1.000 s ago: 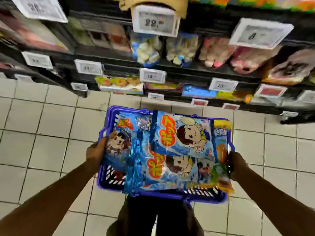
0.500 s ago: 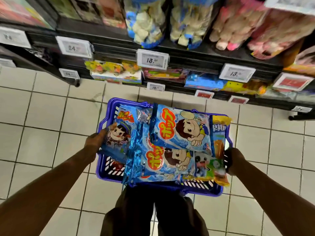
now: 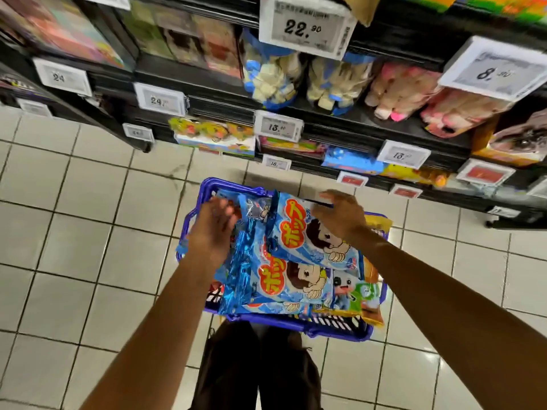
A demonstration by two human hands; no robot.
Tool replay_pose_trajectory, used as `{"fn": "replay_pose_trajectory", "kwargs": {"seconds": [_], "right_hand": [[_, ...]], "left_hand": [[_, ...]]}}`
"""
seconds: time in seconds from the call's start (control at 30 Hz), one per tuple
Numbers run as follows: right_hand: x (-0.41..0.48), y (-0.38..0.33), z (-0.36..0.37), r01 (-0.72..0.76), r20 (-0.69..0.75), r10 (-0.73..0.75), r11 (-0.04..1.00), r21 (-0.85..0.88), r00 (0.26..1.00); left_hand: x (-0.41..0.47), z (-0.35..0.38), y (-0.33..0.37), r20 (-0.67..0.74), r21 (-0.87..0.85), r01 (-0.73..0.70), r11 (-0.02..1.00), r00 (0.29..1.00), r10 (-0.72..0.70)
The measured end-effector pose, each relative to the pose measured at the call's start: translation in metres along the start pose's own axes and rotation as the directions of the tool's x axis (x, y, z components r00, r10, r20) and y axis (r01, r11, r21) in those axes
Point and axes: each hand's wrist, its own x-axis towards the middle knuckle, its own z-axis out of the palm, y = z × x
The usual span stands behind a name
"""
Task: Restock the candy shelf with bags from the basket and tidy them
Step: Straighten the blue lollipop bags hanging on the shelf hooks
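Blue basket [image 3: 340, 333]: heaped with candy bags [image 3: 284, 288]. Left hand [image 3: 213, 227]: over the left-side bags, blurred, grip cannot be told. Right hand [image 3: 340, 216]: fingers spread, unclenched, at the top bag's [image 3: 299, 229] far edge. Candy shelf [image 3: 340, 127]: beyond the basket.

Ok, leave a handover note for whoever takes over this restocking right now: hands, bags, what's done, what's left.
Left hand: blurred, fingers look straight, over the bags at the left of the blue plastic basket, holding nothing visible.
Right hand: open, fingers spread on the far edge of the top blue cartoon-print candy bag.
Basket: full of bags, in front of the black candy shelves.
Done: no bag is out of the basket yet.
Left: lift the bags out, place them on the shelves, tidy them.
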Motion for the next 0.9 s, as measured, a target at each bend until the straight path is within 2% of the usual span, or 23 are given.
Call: {"fn": "replay_pose_trajectory", "kwargs": {"seconds": [0.03, 0.07, 0.1, 0.13, 0.17, 0.23, 0.3, 0.37, 0.47, 0.57, 0.67, 0.73, 0.77, 0.83, 0.9], "right_hand": [[0.005, -0.004, 0.006, 0.012, 0.040, -0.008, 0.996, -0.087, 0.999], [0.008, -0.006, 0.011, 0.020, 0.074, -0.009, 0.990, -0.141, 0.997], [0.009, -0.006, 0.016, 0.024, 0.095, -0.008, 0.985, -0.173, 0.995], [0.009, -0.004, 0.020, 0.027, 0.098, -0.008, 0.981, -0.190, 0.995], [0.007, -0.002, 0.023, 0.032, 0.092, -0.013, 0.979, -0.200, 0.996], [0.002, 0.002, 0.027, 0.060, 0.058, -0.048, 0.969, -0.239, 0.997], [-0.004, 0.005, 0.027, 0.112, 0.037, -0.106, 0.939, -0.325, 0.994], [-0.010, 0.010, 0.023, 0.154, 0.040, -0.150, 0.913, -0.379, 0.988], [-0.017, 0.019, 0.015, 0.223, 0.054, -0.217, 0.921, -0.320, 0.975], [-0.025, 0.027, 0.007, 0.298, 0.112, -0.277, 0.907, -0.298, 0.954], [-0.038, 0.033, 0.000, 0.332, 0.100, -0.319, 0.865, -0.375, 0.943], [-0.047, 0.035, -0.006, 0.305, 0.123, -0.279, 0.857, -0.416, 0.952], [-0.050, 0.036, -0.011, 0.287, 0.152, -0.246, 0.870, -0.401, 0.957], [-0.058, 0.035, -0.025, 0.249, 0.216, -0.190, 0.923, -0.293, 0.958], [-0.069, 0.037, -0.039, 0.241, 0.252, -0.189, 0.951, -0.196, 0.949]], "left_hand": [[-0.005, 0.002, -0.013, 0.022, 0.226, -0.093, 0.970, 0.996, 0.090], [-0.010, 0.002, -0.026, 0.087, 0.497, -0.228, 0.837, 0.973, 0.214], [-0.013, 0.002, -0.039, 0.204, 0.679, -0.363, 0.638, 0.928, 0.312], [-0.014, 0.001, -0.050, 0.319, 0.762, -0.462, 0.453, 0.877, 0.358], [-0.016, 0.000, -0.057, 0.397, 0.796, -0.511, 0.323, 0.845, 0.359], [-0.018, -0.001, -0.067, 0.470, 0.824, -0.546, 0.151, 0.807, 0.357], [-0.019, -0.003, -0.072, 0.479, 0.835, -0.546, 0.064, 0.780, 0.402], [-0.020, -0.009, -0.073, 0.434, 0.856, -0.515, 0.047, 0.764, 0.477], [-0.027, -0.025, -0.076, 0.351, 0.892, -0.448, 0.059, 0.770, 0.533], [-0.040, -0.040, -0.089, 0.282, 0.923, -0.371, 0.104, 0.834, 0.474], [-0.052, -0.048, -0.100, 0.182, 0.949, -0.271, 0.159, 0.887, 0.425], [-0.055, -0.047, -0.099, 0.120, 0.946, -0.234, 0.225, 0.897, 0.425], [-0.056, -0.046, -0.097, 0.134, 0.929, -0.260, 0.263, 0.900, 0.414], [-0.063, -0.039, -0.092, 0.211, 0.876, -0.341, 0.341, 0.907, 0.365], [-0.078, -0.026, -0.084, 0.240, 0.796, -0.355, 0.490, 0.929, 0.283]]}}
